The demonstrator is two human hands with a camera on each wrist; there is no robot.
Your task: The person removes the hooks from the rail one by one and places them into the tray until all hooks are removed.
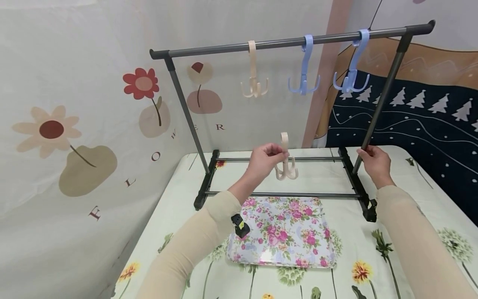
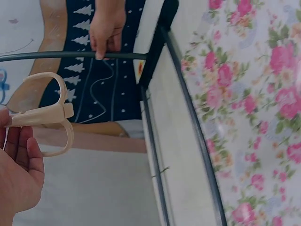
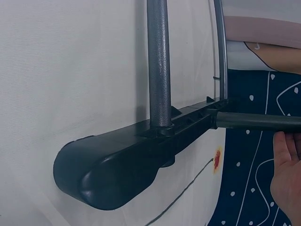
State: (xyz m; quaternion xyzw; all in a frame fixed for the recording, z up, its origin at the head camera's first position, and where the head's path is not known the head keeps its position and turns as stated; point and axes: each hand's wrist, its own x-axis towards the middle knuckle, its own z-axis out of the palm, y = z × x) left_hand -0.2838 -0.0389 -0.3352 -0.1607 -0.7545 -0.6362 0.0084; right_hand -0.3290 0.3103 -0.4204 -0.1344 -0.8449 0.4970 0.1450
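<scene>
My left hand [image 1: 264, 161] pinches a beige multi-prong hook [image 1: 286, 171] by its stem, its prongs pointing down, in front of the rack's lower bars. In the left wrist view the same hook [image 2: 44, 116] shows its curved prongs beyond the fingertips. My right hand [image 1: 377, 165] grips the right upright [image 1: 385, 93] of a dark metal rack, low down near its foot. From the rack's top rail [image 1: 216, 49] hang another beige hook [image 1: 252, 70] and two light blue hooks, one nearer the middle [image 1: 305, 66] and one near the right end [image 1: 356, 62].
A flower-patterned tray [image 1: 281, 232] lies in front of the rack on a tablecloth [image 1: 418, 249] with printed flowers. The rack's black feet [image 1: 354, 182] stand on the cloth. Behind are a pale flower-print curtain [image 1: 93, 104] and a dark blue fabric with trees [image 1: 429, 133].
</scene>
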